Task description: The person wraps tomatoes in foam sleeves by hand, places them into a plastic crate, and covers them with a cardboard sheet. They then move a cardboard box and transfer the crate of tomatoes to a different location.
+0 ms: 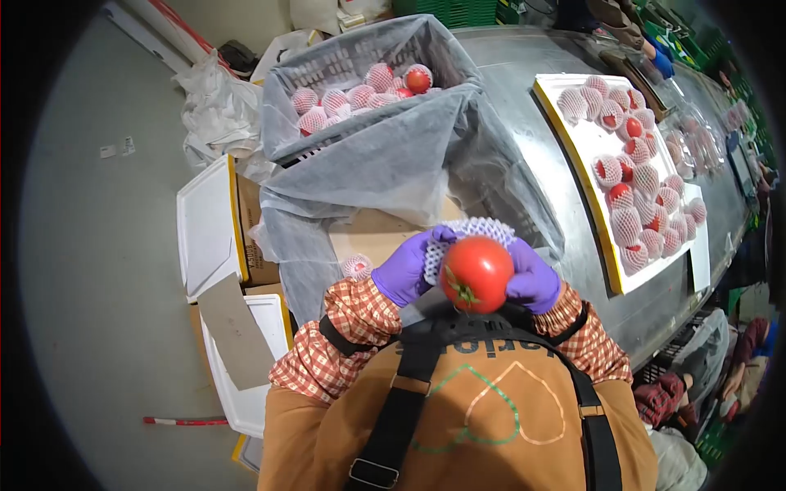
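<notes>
A large red tomato with a green calyx is between my hands, close to my chest. My right hand, in a purple glove, grips its right side with the thumb in front. A white foam net sleeve shows behind and left of the tomato. My left hand, also gloved in purple, pinches the edge of this sleeve. Beside my left wrist, a net-wrapped fruit rests near brown cardboard.
Ahead, a crate lined with grey sheeting holds several netted tomatoes. On the metal table at right, a white tray carries many more. White boxes stand at left. Other people's blue-gloved hands show at far right.
</notes>
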A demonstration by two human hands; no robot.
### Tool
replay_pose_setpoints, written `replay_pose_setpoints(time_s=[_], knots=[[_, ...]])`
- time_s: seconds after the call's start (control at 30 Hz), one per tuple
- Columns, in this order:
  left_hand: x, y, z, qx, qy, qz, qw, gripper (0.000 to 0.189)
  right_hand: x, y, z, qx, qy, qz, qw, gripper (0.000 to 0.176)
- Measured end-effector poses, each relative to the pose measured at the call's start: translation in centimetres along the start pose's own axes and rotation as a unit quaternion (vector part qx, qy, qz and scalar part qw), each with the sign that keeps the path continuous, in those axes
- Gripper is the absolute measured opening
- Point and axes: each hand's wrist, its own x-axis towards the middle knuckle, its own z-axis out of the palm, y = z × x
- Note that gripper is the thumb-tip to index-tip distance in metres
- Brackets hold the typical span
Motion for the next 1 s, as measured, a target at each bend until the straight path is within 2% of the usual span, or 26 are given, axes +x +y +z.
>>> replay_pose_setpoints(time_s=[0.07,0.13,0.23,0.27,0.33,0.37,0.4,0.47,0.5,0.53,0.57,0.6,0.63,0.67,0.73,0.8,0.83,0.93,0.97,1.0], knots=[[-0.1,0.9,1.8,0.023,-0.047,0.047,0.997,0.04,-0.3,0.0,-0.1,-0.023,-0.002,0.019,1.0,0.081],[-0.4,1.1,1.7,0.05,-0.024,0.077,0.995,0.04,-0.3,-0.4,0.1,-0.011,-0.011,0.041,0.999,0.085],[-0.7,1.8,1.6,0.183,0.148,0.262,0.936,0.044,-0.7,-0.4,-0.5,0.004,0.048,0.038,0.998,0.091],[-1.0,1.8,2.0,0.183,0.147,0.265,0.935,0.044,-0.6,-0.6,-0.4,0.001,0.045,0.038,0.998,0.091],[-1.8,1.2,3.1,0.372,0.21,0.384,0.819,0.046,-0.2,-1.1,0.3,-0.035,0.125,0.028,0.991,0.089],[-2.1,0.5,2.8,0.471,0.21,0.422,0.746,0.049,0.2,-1.6,1.0,-0.064,0.151,0.005,0.986,0.084],[-2.4,0.7,3.2,0.471,0.208,0.423,0.746,0.049,0.5,-1.3,0.7,-0.064,0.152,0.003,0.986,0.084],[-3.0,1.1,4.4,0.662,0.08,0.474,0.575,0.052,1.2,-0.5,-0.2,-0.179,0.175,-0.088,0.964,0.079],[-3.5,1.7,5.9,0.687,0.131,0.418,0.58,0.069,1.4,-0.9,0.7,-0.18,0.21,-0.083,0.957,0.076],[-2.8,1.6,5.4,0.687,0.132,0.419,0.579,0.069,1.6,-0.8,0.9,-0.18,0.209,-0.084,0.958,0.076],[-1.4,1.1,4.4,0.646,0.155,0.39,0.638,0.078,2.0,-0.8,0.8,-0.182,0.211,-0.081,0.957,0.075],[-0.6,0.8,3.7,0.517,0.095,0.318,0.789,0.087,2.3,-0.7,0.7,-0.184,0.209,-0.078,0.957,0.075],[0.2,0.6,3.2,0.358,0.069,0.237,0.901,0.096,2.6,-0.4,0.2,-0.183,0.202,-0.077,0.959,0.075],[0.4,0.8,2.8,0.361,0.077,0.241,0.898,0.096,2.8,0.1,-0.7,-0.198,0.196,-0.072,0.958,0.072],[0.6,1.7,2.3,0.308,0.042,0.222,0.924,0.092,3.4,0.0,-0.8,-0.209,0.184,-0.066,0.958,0.07],[1.0,3.1,1.4,0.306,0.048,0.25,0.917,0.087,3.0,-0.9,-0.6,-0.187,0.224,-0.093,0.952,0.064],[1.2,4.7,0.7,0.395,0.101,0.32,0.855,0.077,2.8,-0.1,-2.4,-0.256,0.205,-0.138,0.935,0.061],[2.9,11.1,-2.4,0.575,0.227,0.481,0.622,0.049,1.6,-0.5,-3.4,-0.323,0.252,-0.111,0.905,0.057],[3.7,15.3,-4.8,0.592,0.248,0.465,0.61,0.048,1.1,-0.1,-4.0,-0.351,0.268,-0.107,0.891,0.053],[3.8,17.7,-5.9,0.598,0.285,0.472,0.581,0.059,0.7,0.5,-4.6,-0.385,0.266,-0.114,0.876,0.049]])
